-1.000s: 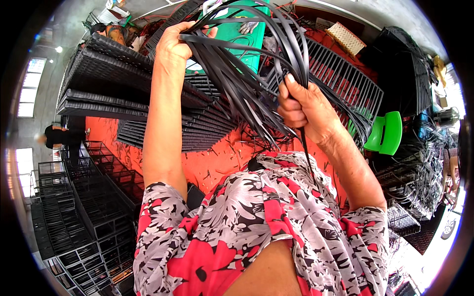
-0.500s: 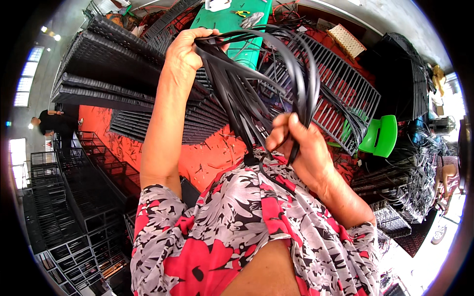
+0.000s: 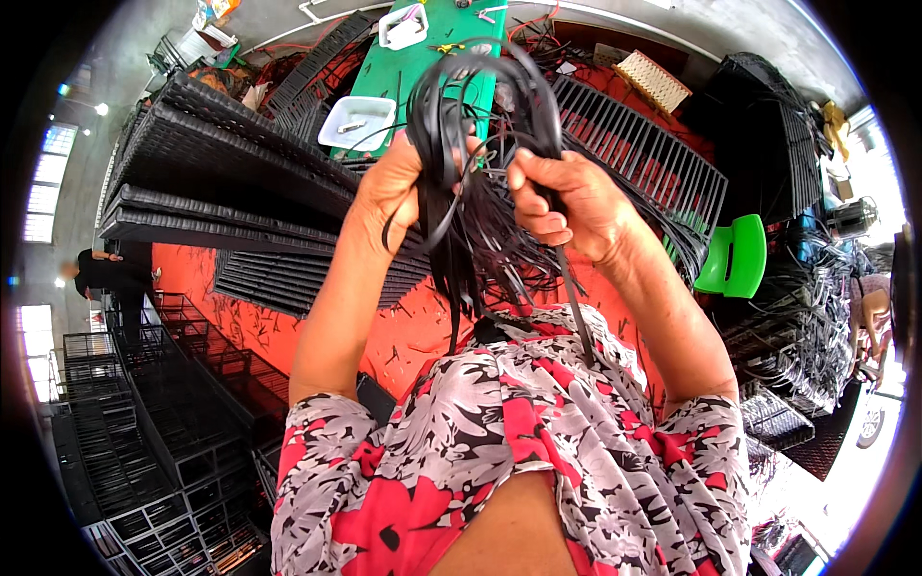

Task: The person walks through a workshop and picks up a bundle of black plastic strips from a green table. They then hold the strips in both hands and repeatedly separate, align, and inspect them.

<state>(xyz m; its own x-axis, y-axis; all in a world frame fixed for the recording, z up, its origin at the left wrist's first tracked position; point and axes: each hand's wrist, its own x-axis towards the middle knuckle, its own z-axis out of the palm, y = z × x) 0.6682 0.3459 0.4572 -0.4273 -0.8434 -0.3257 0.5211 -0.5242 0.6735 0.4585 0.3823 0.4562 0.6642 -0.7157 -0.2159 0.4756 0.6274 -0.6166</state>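
Black strips (image 3: 437, 144): held up in a loop.
Left hand (image 3: 396, 182): clasped around their left side.
Right hand (image 3: 569, 200): clenched around their right side.

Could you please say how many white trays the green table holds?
2: one white plastic tray on the near left of the green table, another farther back; others may be hidden.

Black strips (image 3: 444, 252): long, flat, bundled
Loop (image 3: 540, 101): arched between left hand (image 3: 396, 180) and right hand (image 3: 569, 197)
Loose ends (image 3: 509, 274): hanging, splayed
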